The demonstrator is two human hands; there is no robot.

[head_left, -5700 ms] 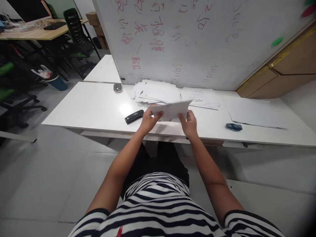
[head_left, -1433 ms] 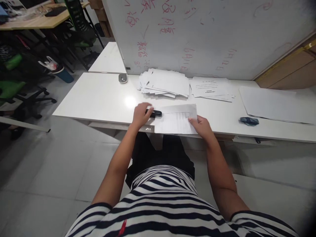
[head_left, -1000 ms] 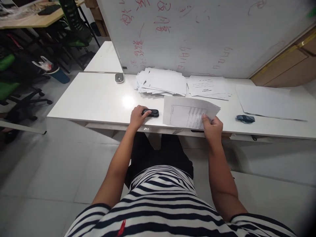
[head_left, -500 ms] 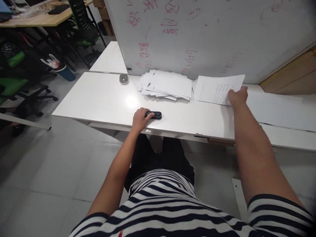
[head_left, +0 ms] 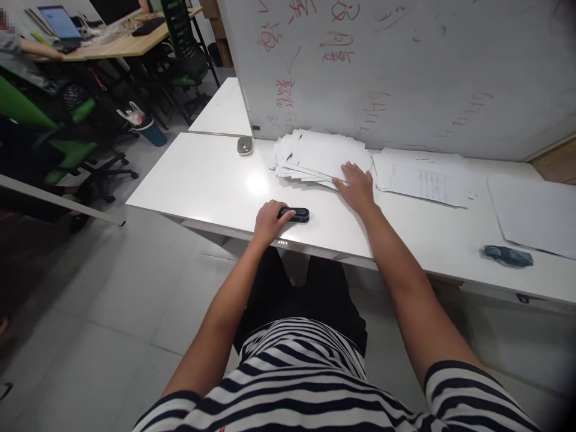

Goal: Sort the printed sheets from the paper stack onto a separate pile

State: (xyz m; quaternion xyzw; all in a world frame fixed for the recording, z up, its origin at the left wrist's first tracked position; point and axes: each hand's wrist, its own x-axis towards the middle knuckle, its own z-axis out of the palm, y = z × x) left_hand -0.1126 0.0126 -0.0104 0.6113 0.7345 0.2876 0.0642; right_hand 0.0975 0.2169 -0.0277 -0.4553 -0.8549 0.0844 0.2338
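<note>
My left hand (head_left: 269, 219) rests on the near end of a black stapler (head_left: 294, 213) lying on the white table (head_left: 198, 180), fingers curled over it. My right hand (head_left: 357, 187) lies flat with fingers spread on the near edge of a messy pile of white sheets (head_left: 317, 157). To the right of that pile lies a second stack of printed papers (head_left: 423, 177), with the sheet I was holding now on top of it.
A whiteboard (head_left: 405, 66) with red writing stands along the table's far edge. A small grey round object (head_left: 245, 145) sits at the back left. A dark blue item (head_left: 508, 255) and large white sheets (head_left: 535, 213) lie at the right. Chairs, desks and a seated person (head_left: 18, 48) are at the far left.
My right hand put the printed sheet on the right stack, let go, and moved left onto the messy pile. My left hand stayed on the stapler.
</note>
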